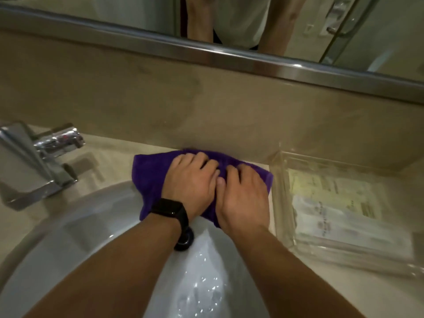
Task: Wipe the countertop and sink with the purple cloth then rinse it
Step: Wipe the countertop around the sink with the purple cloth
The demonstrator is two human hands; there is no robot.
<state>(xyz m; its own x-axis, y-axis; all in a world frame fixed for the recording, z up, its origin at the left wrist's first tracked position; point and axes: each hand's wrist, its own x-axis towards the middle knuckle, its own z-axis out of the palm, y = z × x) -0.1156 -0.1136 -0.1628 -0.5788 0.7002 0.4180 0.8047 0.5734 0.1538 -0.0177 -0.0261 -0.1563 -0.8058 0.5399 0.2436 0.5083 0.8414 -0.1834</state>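
A purple cloth (149, 173) lies on the beige countertop (110, 154) behind the white sink (68, 237), its near edge hanging over the sink's rim. My left hand (192, 180), with a black watch on the wrist, presses down on the cloth's middle, fingers bent into the fabric. My right hand (243, 191) presses on the cloth's right part beside it, fingers also bent into the fabric. The two thumbs nearly touch. Water drops glisten in the basin below my arms.
A chrome faucet (39, 161) stands at the left on the counter. A clear plastic tray (284, 198) holding packets sits at the right, close to the cloth. A beige backsplash and a mirror with a metal frame (206, 53) rise behind. A black drain stopper (185, 239) shows under my left wrist.
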